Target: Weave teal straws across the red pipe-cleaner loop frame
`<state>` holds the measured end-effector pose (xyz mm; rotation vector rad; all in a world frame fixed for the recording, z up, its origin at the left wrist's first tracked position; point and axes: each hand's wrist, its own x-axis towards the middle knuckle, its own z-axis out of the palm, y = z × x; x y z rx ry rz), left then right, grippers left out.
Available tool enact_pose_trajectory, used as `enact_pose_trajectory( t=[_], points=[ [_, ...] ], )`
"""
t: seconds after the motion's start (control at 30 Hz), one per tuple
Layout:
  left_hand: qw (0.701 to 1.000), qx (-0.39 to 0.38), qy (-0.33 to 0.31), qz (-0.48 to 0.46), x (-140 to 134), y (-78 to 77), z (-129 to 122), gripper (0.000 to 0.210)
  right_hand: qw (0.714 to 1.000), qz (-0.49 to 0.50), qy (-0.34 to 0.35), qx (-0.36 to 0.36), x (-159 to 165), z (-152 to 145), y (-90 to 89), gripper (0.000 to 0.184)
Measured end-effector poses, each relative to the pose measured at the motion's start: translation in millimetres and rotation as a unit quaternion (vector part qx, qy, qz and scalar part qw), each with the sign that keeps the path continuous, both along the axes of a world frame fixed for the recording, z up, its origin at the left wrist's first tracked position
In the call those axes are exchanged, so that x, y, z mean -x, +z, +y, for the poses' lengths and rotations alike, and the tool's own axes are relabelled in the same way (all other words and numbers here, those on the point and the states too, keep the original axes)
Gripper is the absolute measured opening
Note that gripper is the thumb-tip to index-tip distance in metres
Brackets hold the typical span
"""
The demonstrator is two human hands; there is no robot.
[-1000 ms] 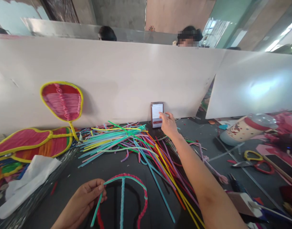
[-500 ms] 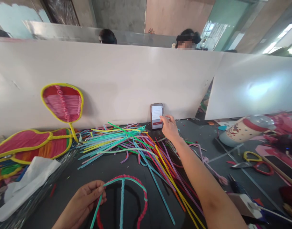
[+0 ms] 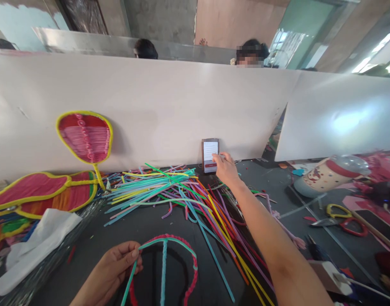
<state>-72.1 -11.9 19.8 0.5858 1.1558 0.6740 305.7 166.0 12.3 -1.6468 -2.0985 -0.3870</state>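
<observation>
My left hand [image 3: 120, 263] pinches a twisted pipe-cleaner frame [image 3: 192, 276] at its upper left. This frame is a red arch with a green pipe cleaner [image 3: 178, 242] along its top and a light blue strip [image 3: 163, 272] down the middle; its lower end is cut off by the view. At the white board, my right hand [image 3: 226, 168] reaches to a phone [image 3: 210, 153] propped upright, fingers extended and a fingertip at the right side of its lit screen. Below that arm spreads a pile of colored pipe cleaners [image 3: 163, 187].
A pink and yellow pipe-cleaner shape [image 3: 86, 138] leans on the white board [image 3: 169, 110], with larger ones [image 3: 32, 193] at left. White paper [image 3: 41, 242] lies nearby. On the right are a bottle [image 3: 322, 176], scissors [image 3: 344, 219] and a power strip [image 3: 328, 276]. Two people's heads show beyond the board.
My right fingertips have shifted slightly at the phone's screen. My left hand keeps its hold on the pipe-cleaner frame, and the view has moved very little.
</observation>
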Motion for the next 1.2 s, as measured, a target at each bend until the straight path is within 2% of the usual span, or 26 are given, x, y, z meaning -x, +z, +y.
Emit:
enact_pose_trajectory(
  t=[0.27, 0.57, 0.87, 1.2],
  points=[
    [1.0, -0.004, 0.007, 0.016, -1, 1.9, 0, 0.024, 1.0, 0.005, -0.003, -0.012, -3, -3, 4.9, 0.045],
    [1.0, -0.01, -0.001, 0.019, 0, 0.2, 0, 0.024, 1.0, 0.002, 0.015, -0.01, -5, 9, 7.6, 0.046],
    [1.0, -0.001, 0.006, 0.01, 0, 1.8, -1, 0.022, 1.0, 0.012, 0.004, -0.004, -6, 19, 17.6, 0.051],
    [1.0, -0.003, 0.0, 0.005, 1, -1.1, -1, 0.021, 1.0, 0.017, 0.0, -0.002, -7, 26, 20.4, 0.054]
  ],
)
